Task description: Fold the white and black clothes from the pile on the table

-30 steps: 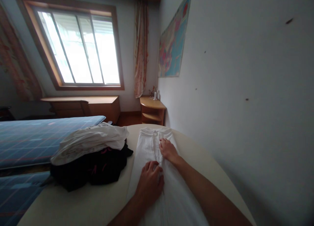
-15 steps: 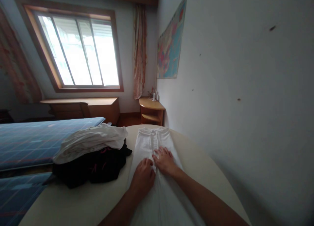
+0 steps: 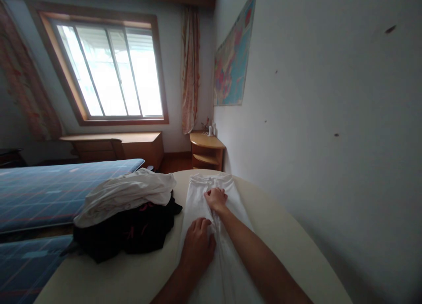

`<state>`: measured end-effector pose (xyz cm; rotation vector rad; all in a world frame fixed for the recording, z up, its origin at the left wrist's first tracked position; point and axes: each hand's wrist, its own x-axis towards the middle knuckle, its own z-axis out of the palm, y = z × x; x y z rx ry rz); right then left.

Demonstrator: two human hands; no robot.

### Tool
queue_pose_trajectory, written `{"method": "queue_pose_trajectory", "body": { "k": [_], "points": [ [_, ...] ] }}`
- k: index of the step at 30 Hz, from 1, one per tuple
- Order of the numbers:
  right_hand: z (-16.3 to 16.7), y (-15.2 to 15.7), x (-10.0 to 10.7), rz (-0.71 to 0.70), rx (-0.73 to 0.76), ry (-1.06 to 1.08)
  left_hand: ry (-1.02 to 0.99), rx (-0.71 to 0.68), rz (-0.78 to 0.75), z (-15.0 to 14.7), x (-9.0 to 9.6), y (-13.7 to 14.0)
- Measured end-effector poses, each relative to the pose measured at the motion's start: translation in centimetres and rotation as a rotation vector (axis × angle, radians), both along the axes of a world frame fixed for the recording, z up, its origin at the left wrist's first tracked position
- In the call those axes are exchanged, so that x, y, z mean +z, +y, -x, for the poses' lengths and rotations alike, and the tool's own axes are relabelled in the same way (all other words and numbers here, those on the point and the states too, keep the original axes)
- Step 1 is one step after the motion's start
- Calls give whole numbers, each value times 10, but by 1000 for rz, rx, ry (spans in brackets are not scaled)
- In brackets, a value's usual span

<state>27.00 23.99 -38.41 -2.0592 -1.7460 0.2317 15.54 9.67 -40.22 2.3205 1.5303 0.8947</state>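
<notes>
The left hand's (image 3: 198,242) fingers lie bent and close together; the right hand's (image 3: 216,199), at one o'clock from them, curl inward. Whether either pinches cloth, I cannot tell. Both rest on the white garment (image 3: 224,255), which runs from six to twelve o'clock along the table (image 3: 280,225). It looks light, limp and hard to damage, likely to wrinkle if dragged; the gathered band (image 3: 211,179) at twelve seems the firmest hold. Dark clothing (image 3: 138,233) lies at ten.
</notes>
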Motion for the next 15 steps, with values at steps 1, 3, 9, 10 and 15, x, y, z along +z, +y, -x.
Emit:
{"method": "queue_pose_trajectory", "body": {
  "k": [1,3,9,10,15],
  "points": [
    [1,1,1,-13,-7,2,2,17,-13,0,1,0],
    [2,2,2,-39,-17,2,8,49,-29,0,2,1],
    [-3,2,-1,-41,19,8,103,25,20,-6,2,-4],
    [-4,2,-2,-38,33,9,122,15,45,-6,2,-5],
    [-8,1,-1,-29,106,-15,205,-39,137,-5,2,-8]
  ]
}}
